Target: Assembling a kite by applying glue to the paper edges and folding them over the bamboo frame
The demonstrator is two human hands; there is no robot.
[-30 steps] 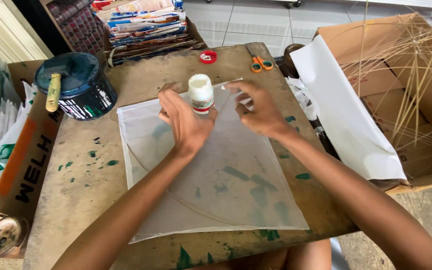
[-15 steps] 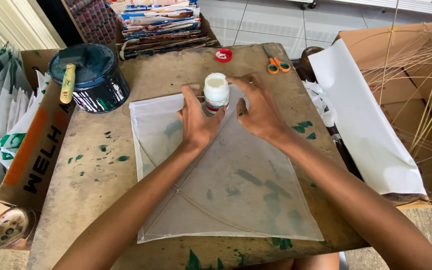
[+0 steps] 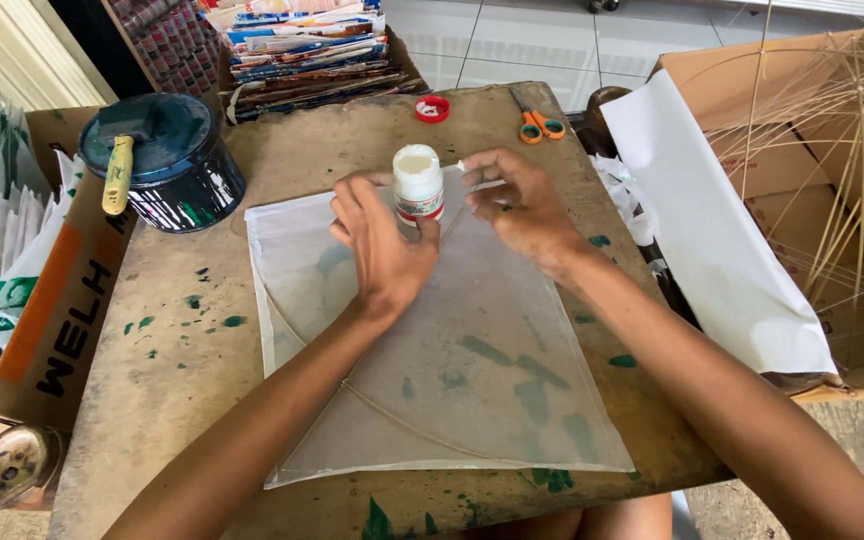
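translucent sheet: thin tissue-like paper sheet (image 3: 432, 360) lies flat on the wooden table (image 3: 172, 360), with slim sticks showing under it as a bowed line and a straight spine; it looks like a kite skin.
sheet handling: judged very light, limp and easy to tear or crease; best held down with flat fingers near an edge or over a stick, not pinched in the middle.
glue bottle: small white plastic bottle (image 3: 418, 183), open at the top, stands upright at the sheet's far edge, between the two hands.
bottle handling: judged light, stiff and smooth; it could tip over easily, so take it around the body below the neck.
left hand: left hand (image 3: 384, 245) rests on the sheet just beside the bottle, its grip half curled, fingertips touching or almost touching the bottle; whether it really clasps it i cannot tell.
right hand: right hand (image 3: 517, 205) hovers at the sheet's far edge, thumb and forefinger pressed together on something small and white, too small to name.
count, near things: one sheet, one bottle, one red cap (image 3: 432, 108), one pair of orange-handled scissors (image 3: 537, 122).
count, other things: one dark paint tin (image 3: 164, 165) with one yellow-handled brush across it, one stack of printed papers (image 3: 302, 45), one cardboard box (image 3: 812, 180) holding many thin sticks, too many to count.
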